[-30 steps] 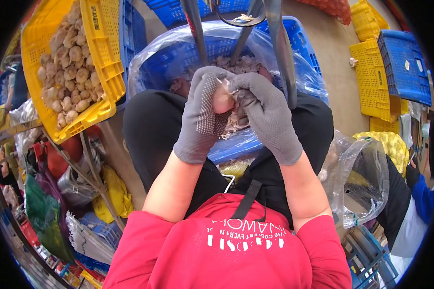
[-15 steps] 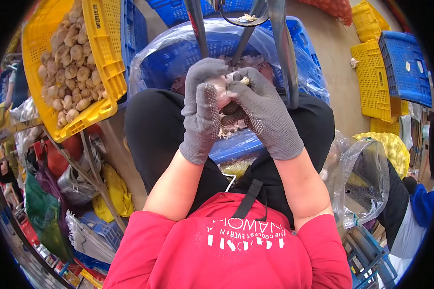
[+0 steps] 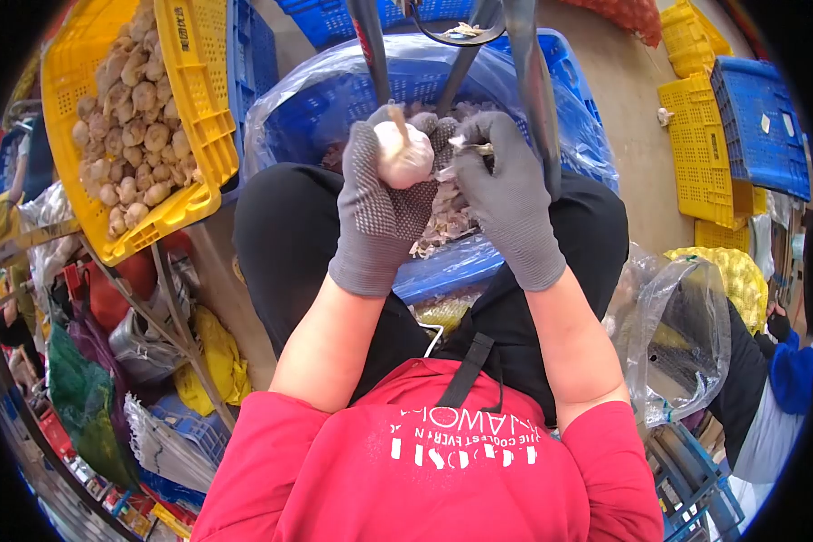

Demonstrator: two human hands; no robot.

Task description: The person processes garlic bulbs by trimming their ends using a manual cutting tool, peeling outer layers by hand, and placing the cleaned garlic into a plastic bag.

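Note:
A white garlic bulb with its stem upward rests in the gloved fingers and palm of my left hand. Close beside it on the right, my right hand, also in a grey dotted glove, is closed with thumb and fingers pinching a piece of papery garlic skin. Below both hands, loose garlic skins lie in a blue crate lined with clear plastic. At the upper left, a tilted yellow crate holds several unpeeled garlic bulbs.
Metal legs of a stand rise just beyond my hands. Stacked yellow crates and a blue crate stand at the right. A clear plastic bag lies by my right knee, near a person's dark sleeve.
My hands have moved apart slightly. The left has turned and opened its grip, so the garlic bulb now shows clearly. The right has drawn away with skin between its fingers.

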